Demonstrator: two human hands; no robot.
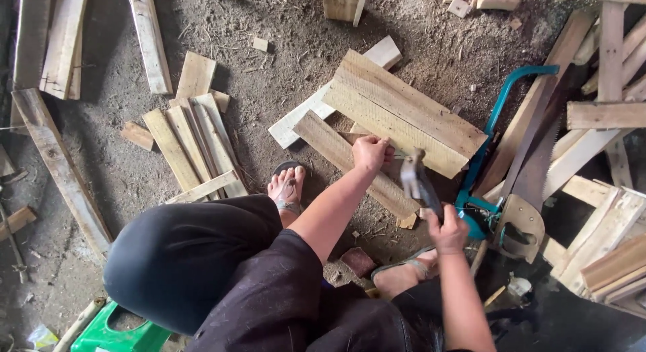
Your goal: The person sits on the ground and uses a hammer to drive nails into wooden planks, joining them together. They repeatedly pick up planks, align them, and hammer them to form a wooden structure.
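**Wood on dirt, hammer over the joined boards**

Sawdust-strewn earth [121,143] is the whole work surface, with loose planks [195,140] scattered across it, a stack of lumber [605,110] at the right and a long beam [60,170] at the left. From my remote seat I look straight down past the knees of a person crouched low, sandalled feet planted close to the work — a posture that, I judge, keeps the body's weight near the piece.

Next in size is the board panel [404,113], two pale planks side by side, laid across a narrower batten [350,164] that runs under them at an angle. It lies flat on the ground just ahead of the feet, so the earth takes any blow.

Beside it on the right rest a teal-framed bow saw [501,110] and a handsaw [531,170], parked within reach but apart from the panel.

My left hand [370,152] sits at the panel's near edge, fingers pinched together as if steadying something small; what it is I cannot tell. My right hand [447,231] is clenched around the handle of a hammer [417,180], its blurred head just beside the left fingers — close, probably for aim.
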